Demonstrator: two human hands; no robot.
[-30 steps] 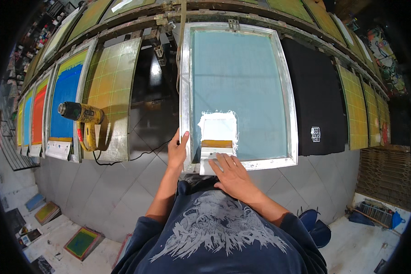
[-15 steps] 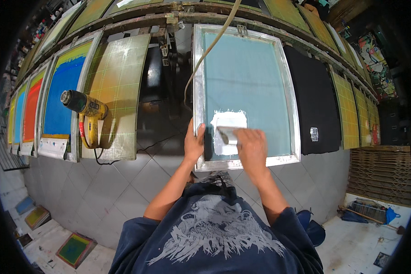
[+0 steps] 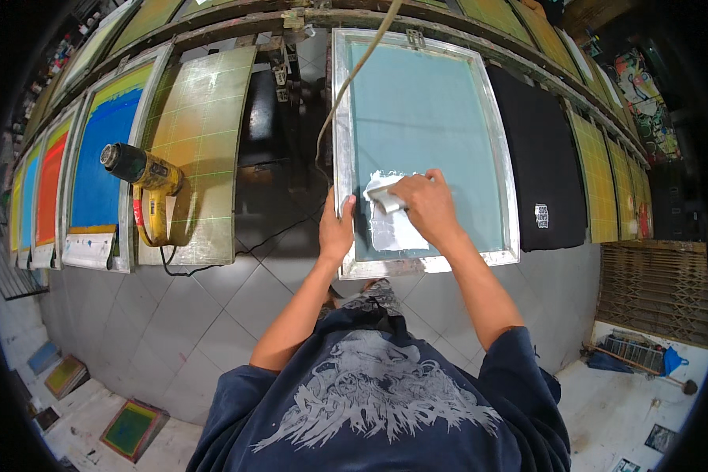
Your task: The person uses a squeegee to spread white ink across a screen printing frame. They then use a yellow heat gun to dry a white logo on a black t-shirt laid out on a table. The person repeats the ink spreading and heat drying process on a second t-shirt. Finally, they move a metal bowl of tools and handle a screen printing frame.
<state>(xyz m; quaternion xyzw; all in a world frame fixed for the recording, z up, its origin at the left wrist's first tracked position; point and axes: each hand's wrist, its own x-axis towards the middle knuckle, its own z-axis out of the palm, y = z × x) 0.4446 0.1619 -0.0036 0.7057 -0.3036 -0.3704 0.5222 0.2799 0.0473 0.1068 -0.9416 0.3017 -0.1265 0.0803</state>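
Note:
A silver-framed printing screen with pale blue-green mesh lies in front of me. My left hand grips the left rail of its frame near the front corner, thumb on top. In my right hand is a small pale squeegee, held tilted against the mesh. It rests at the upper part of a patch of white ink with ragged edges. The fingers of my right hand wrap round the squeegee and hide part of it. What lies under the screen is mostly hidden.
A yellow heat gun with a dark cord stands on a bare printing board at the left. Further left are screens with blue and red ink. A black garment with a small white print lies to the right. A cable hangs across the screen.
My right hand has moved the squeegee away from me, toward the far edge of the white ink. My left hand keeps its hold on the frame. The whole view has shifted slightly.

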